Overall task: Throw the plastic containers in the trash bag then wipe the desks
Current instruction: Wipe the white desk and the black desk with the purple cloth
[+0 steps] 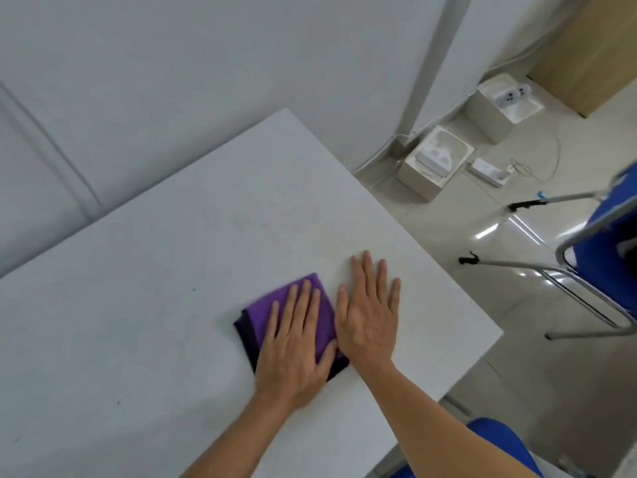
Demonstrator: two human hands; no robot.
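Head view: left hand (296,343) flat on purple cloth (262,312), fingers straight; right hand (368,315) flat on bench (172,270) beside it, fingers spread.

No readable text, label or number shows anywhere.

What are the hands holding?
Nothing is gripped. The left hand presses flat on the cloth; the right hand lies flat on the desk.

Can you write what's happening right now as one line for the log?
step: desk wipe | left hand: flat on purple cloth | right hand: flat on white desk, beside cloth
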